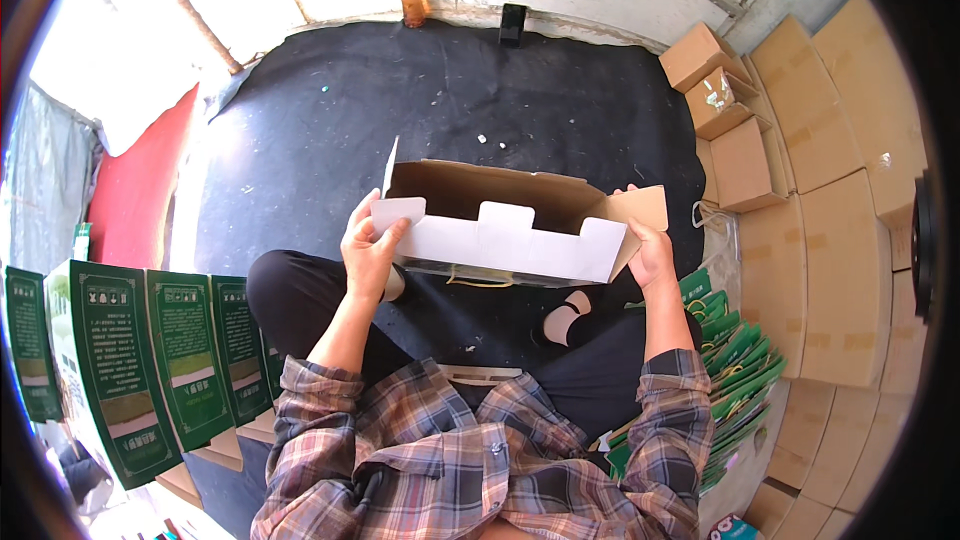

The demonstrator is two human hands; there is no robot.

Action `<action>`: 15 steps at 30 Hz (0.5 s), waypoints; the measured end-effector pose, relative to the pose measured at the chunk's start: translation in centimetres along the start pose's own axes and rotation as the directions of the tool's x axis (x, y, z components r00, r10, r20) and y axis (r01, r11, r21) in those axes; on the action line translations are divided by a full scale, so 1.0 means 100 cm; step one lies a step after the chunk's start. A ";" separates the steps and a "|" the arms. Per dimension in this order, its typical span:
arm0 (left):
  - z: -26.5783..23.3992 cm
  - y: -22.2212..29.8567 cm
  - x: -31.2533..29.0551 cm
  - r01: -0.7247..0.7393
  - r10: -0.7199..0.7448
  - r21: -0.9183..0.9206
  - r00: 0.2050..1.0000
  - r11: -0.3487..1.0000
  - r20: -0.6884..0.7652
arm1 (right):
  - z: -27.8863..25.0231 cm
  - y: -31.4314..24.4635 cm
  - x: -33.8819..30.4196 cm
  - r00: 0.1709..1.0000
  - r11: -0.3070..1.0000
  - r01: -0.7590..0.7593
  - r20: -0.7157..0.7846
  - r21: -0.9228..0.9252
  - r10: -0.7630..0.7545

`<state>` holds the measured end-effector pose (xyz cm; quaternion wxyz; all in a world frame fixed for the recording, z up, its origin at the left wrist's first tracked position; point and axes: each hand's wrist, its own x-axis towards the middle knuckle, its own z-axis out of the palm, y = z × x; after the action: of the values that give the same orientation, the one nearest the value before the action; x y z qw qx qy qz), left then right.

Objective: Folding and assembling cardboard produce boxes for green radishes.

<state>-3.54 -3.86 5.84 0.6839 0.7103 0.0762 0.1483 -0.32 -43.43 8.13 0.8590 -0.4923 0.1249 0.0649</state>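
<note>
A cardboard gift box [460, 243], white on its flaps and brown inside, is held up in front of me with its top open. My left hand [370, 250] grips its left end, thumb on the white corner flap and fingers behind. At the right end my right hand [650, 248] is closed round the side, beside a raised brown flap [640, 208]. The box's interior looks bare where it shows. A yellow cord [478, 284] runs along the lower edge of the box.
Green printed boxes [185, 350] stand in a row at my left. Flat green boxes with cord handles [740, 370] are stacked at my right. Brown cartons [800, 110] line the right wall. Black sheeting [440, 90] covers the floor; an orange jar [412, 6] and a black phone-like object [512, 24] stand by the far wall.
</note>
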 end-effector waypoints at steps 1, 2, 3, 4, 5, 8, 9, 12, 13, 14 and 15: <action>-0.002 0.002 0.000 -0.017 0.017 0.020 1.000 1.000 -0.023 | 0.000 -0.001 0.001 1.000 1.000 0.000 -0.001 0.001 0.000; 0.000 0.003 0.001 -0.024 0.023 -0.012 0.998 1.000 -0.055 | 0.000 -0.003 0.001 1.000 1.000 0.012 -0.003 0.015 -0.012; -0.002 0.002 0.001 -0.026 0.025 -0.016 0.998 1.000 -0.059 | 0.003 -0.004 0.002 1.000 0.999 0.026 0.000 0.022 -0.026; -0.005 -0.003 0.002 -0.072 0.084 0.169 0.994 0.983 -0.064 | 0.004 0.000 0.003 1.000 0.999 0.027 0.003 0.018 -0.027; -0.008 -0.009 0.003 -0.114 0.143 0.347 0.988 0.931 -0.058 | 0.003 0.007 0.003 0.998 0.997 0.061 0.006 -0.054 -0.061; 0.003 -0.014 0.010 -0.148 0.189 0.455 0.981 0.878 -0.047 | 0.004 0.013 0.009 0.986 0.968 0.161 0.004 -0.192 -0.164; 0.007 -0.009 0.010 -0.157 0.208 0.524 0.977 0.837 -0.040 | 0.007 0.014 0.010 0.975 0.941 0.215 0.007 -0.261 -0.221; 0.016 -0.001 0.008 -0.094 0.141 0.641 0.990 0.762 -0.023 | 0.018 0.013 0.011 0.937 0.792 0.326 0.065 -0.516 -0.343; 0.018 0.001 0.008 -0.066 0.112 0.707 0.993 0.704 -0.019 | 0.022 0.010 0.010 0.923 0.728 0.352 0.087 -0.588 -0.376; 0.020 0.003 0.007 -0.065 0.112 0.707 0.994 0.704 -0.019 | 0.027 0.006 0.008 0.923 0.728 0.352 0.087 -0.589 -0.376; 0.022 0.006 0.007 -0.075 0.103 0.735 0.995 0.674 0.006 | 0.033 0.000 0.004 0.916 0.703 0.357 0.083 -0.616 -0.392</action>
<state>-2.27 -5.77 6.43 0.3324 0.9248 0.1069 0.1511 0.59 -40.54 9.59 0.6406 -0.7628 0.0174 -0.0869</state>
